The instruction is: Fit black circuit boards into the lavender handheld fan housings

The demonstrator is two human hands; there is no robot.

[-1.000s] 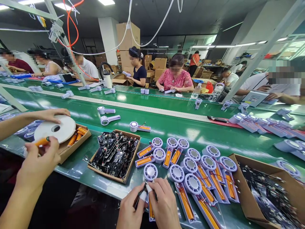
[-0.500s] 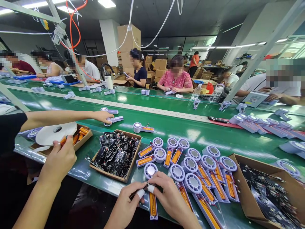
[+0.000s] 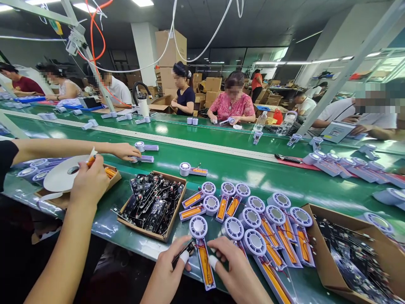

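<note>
My left hand [image 3: 172,268] pinches a small black circuit board [image 3: 183,254] between thumb and fingers, left of a lilac fan-shaped unit [image 3: 198,227]. That unit lies at the table's front edge, its orange battery [image 3: 206,266] showing in the open handle. Just right of the handle is my right hand [image 3: 232,268], thumb and fingers apart by the unit's wires, with nothing seen in its grasp. Both thumbs wear white covers. Several similar units [image 3: 255,242] with orange batteries lie to the right.
A carton of black boards [image 3: 182,196] stands at left centre, another carton [image 3: 319,257] at right. A co-worker's hand [image 3: 91,179] holds an orange battery by a white roll [image 3: 65,173]. A green conveyor [image 3: 228,162] runs behind, with people beyond.
My right hand has moved right, away from the board, and its fingers have opened. The unit's handle has swung slightly right. The co-worker's near hand has risen, lifting a battery.
</note>
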